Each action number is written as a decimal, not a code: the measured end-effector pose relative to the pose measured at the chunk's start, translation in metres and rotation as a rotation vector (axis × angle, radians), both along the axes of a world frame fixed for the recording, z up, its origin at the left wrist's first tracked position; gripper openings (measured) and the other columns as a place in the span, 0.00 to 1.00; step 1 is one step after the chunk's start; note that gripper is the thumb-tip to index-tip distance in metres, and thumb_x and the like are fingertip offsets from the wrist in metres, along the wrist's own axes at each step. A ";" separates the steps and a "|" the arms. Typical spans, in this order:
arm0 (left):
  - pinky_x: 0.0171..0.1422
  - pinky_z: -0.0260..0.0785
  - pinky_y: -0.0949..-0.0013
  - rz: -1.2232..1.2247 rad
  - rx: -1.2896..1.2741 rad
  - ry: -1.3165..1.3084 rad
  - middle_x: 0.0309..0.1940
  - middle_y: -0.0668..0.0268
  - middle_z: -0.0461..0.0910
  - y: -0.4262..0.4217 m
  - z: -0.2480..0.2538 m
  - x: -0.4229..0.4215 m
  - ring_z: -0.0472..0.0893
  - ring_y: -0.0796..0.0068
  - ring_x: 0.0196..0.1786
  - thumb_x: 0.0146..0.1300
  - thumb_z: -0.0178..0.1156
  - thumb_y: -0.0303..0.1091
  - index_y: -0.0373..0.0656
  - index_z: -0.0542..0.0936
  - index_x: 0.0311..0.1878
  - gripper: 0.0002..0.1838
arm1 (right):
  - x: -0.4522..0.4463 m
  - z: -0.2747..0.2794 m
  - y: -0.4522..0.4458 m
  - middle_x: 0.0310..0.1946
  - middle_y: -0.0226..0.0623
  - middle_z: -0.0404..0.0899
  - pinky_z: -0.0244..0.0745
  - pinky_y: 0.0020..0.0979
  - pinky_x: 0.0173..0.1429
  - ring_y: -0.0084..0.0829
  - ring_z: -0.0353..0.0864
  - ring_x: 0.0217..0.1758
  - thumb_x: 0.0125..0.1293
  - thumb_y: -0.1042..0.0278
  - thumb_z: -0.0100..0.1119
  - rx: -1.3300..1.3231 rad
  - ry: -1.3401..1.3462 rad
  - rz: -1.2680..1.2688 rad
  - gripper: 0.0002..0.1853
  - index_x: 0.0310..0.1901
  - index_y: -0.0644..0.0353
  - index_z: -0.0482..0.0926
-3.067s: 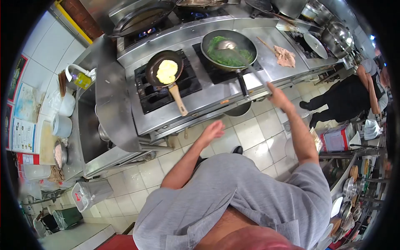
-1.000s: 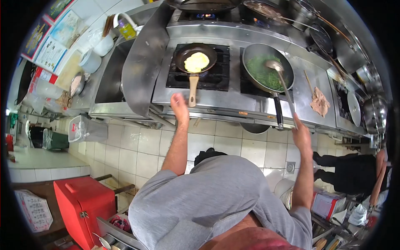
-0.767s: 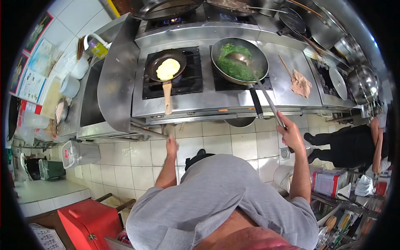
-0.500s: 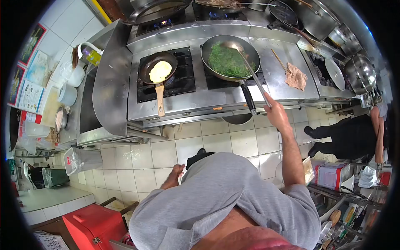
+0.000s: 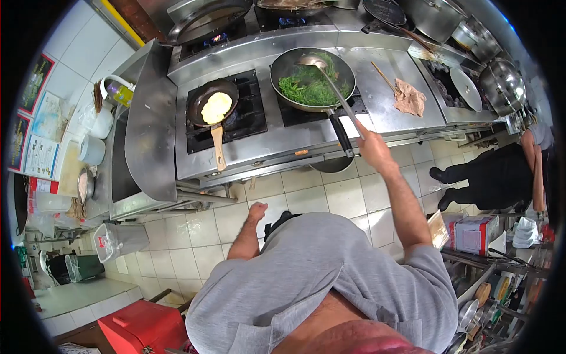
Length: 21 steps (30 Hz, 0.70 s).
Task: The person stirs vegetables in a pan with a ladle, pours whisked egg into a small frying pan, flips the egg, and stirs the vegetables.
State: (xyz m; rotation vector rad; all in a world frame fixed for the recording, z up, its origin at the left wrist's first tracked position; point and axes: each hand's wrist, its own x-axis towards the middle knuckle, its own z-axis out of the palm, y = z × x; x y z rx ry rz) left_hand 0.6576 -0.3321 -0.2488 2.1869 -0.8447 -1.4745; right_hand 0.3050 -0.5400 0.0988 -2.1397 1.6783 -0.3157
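My right hand [image 5: 375, 152] is closed around the long metal handle of a ladle [image 5: 336, 87]. The ladle's rounded bowl rests among chopped green herbs [image 5: 303, 87] in a deep frying pan [image 5: 277, 62]. That pan sits on a burner with its black handle [image 5: 341, 134] pointing toward me, just left of my right hand. My left hand [image 5: 257, 212] is raised over the floor in front of my body, fingers curled, with nothing visible in it. Nearest to it is a smaller pan with a wooden handle [image 5: 218, 146], holding a yellow mass [image 5: 216, 107].
A crumpled cloth [image 5: 409, 98] and a thin wooden stick [image 5: 384, 78] lie on the steel counter to the right. More pans stand on the back burners, two of them lit. Another person [image 5: 501, 177] stands at the right. A red box [image 5: 141, 326] is behind me, lower left.
My left hand has risen and come forward from beside my body. My right hand has shifted the ladle bowl leftward in the pan. The whole view has turned slightly.
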 end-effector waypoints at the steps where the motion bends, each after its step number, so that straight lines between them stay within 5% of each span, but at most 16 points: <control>1: 0.24 0.67 0.70 0.001 -0.015 -0.036 0.24 0.62 0.77 0.002 0.001 -0.003 0.75 0.73 0.20 0.54 0.59 0.46 0.38 0.76 0.39 0.19 | 0.000 -0.010 0.002 0.32 0.49 0.78 0.70 0.39 0.43 0.40 0.76 0.35 0.58 0.72 0.54 -0.009 -0.006 -0.007 0.28 0.62 0.54 0.63; 4: 0.25 0.69 0.68 0.160 -0.040 0.088 0.26 0.61 0.78 0.013 0.017 -0.015 0.76 0.72 0.21 0.54 0.59 0.46 0.38 0.76 0.41 0.20 | -0.008 -0.011 0.022 0.26 0.42 0.76 0.72 0.36 0.31 0.33 0.76 0.25 0.59 0.72 0.53 -0.260 -0.317 0.153 0.28 0.63 0.53 0.62; 6: 0.25 0.70 0.68 0.145 -0.047 0.077 0.25 0.61 0.78 0.029 0.008 -0.015 0.76 0.72 0.21 0.54 0.58 0.46 0.38 0.76 0.40 0.20 | -0.015 0.042 0.037 0.19 0.28 0.66 0.61 0.24 0.14 0.19 0.66 0.12 0.60 0.73 0.53 0.609 -0.665 -0.109 0.28 0.63 0.53 0.62; 7: 0.25 0.70 0.68 0.129 -0.068 0.060 0.24 0.61 0.78 0.036 -0.002 -0.012 0.76 0.73 0.21 0.54 0.58 0.46 0.38 0.77 0.39 0.19 | -0.026 0.044 0.036 0.17 0.26 0.63 0.57 0.23 0.11 0.16 0.63 0.10 0.60 0.74 0.52 0.667 -0.704 -0.099 0.27 0.63 0.53 0.62; 11: 0.22 0.68 0.70 -0.012 -0.047 -0.046 0.17 0.62 0.76 0.057 -0.006 0.002 0.74 0.74 0.17 0.55 0.55 0.47 0.39 0.78 0.31 0.18 | -0.038 0.038 0.014 0.18 0.26 0.65 0.57 0.23 0.12 0.17 0.61 0.11 0.61 0.73 0.51 0.428 -0.362 -0.051 0.27 0.64 0.53 0.61; 14: 0.20 0.67 0.69 -0.256 0.115 -0.036 0.17 0.63 0.75 0.057 -0.016 0.020 0.74 0.74 0.17 0.55 0.55 0.47 0.39 0.78 0.31 0.18 | -0.002 0.007 0.002 0.18 0.27 0.65 0.57 0.23 0.13 0.17 0.61 0.11 0.60 0.73 0.50 0.242 -0.367 -0.090 0.28 0.64 0.54 0.59; 17: 0.17 0.65 0.70 -0.011 0.081 0.001 0.18 0.63 0.75 0.049 0.009 0.010 0.74 0.74 0.17 0.56 0.55 0.46 0.38 0.77 0.34 0.18 | 0.019 0.018 0.014 0.18 0.31 0.69 0.64 0.25 0.16 0.20 0.64 0.13 0.61 0.71 0.51 0.488 -0.605 -0.145 0.28 0.64 0.50 0.60; 21: 0.21 0.65 0.72 0.114 0.021 0.064 0.25 0.66 0.75 0.033 0.010 0.014 0.74 0.76 0.22 0.56 0.57 0.45 0.40 0.76 0.39 0.17 | 0.003 0.003 0.026 0.18 0.31 0.68 0.62 0.26 0.14 0.19 0.64 0.12 0.60 0.71 0.52 0.265 -0.524 -0.066 0.28 0.63 0.51 0.61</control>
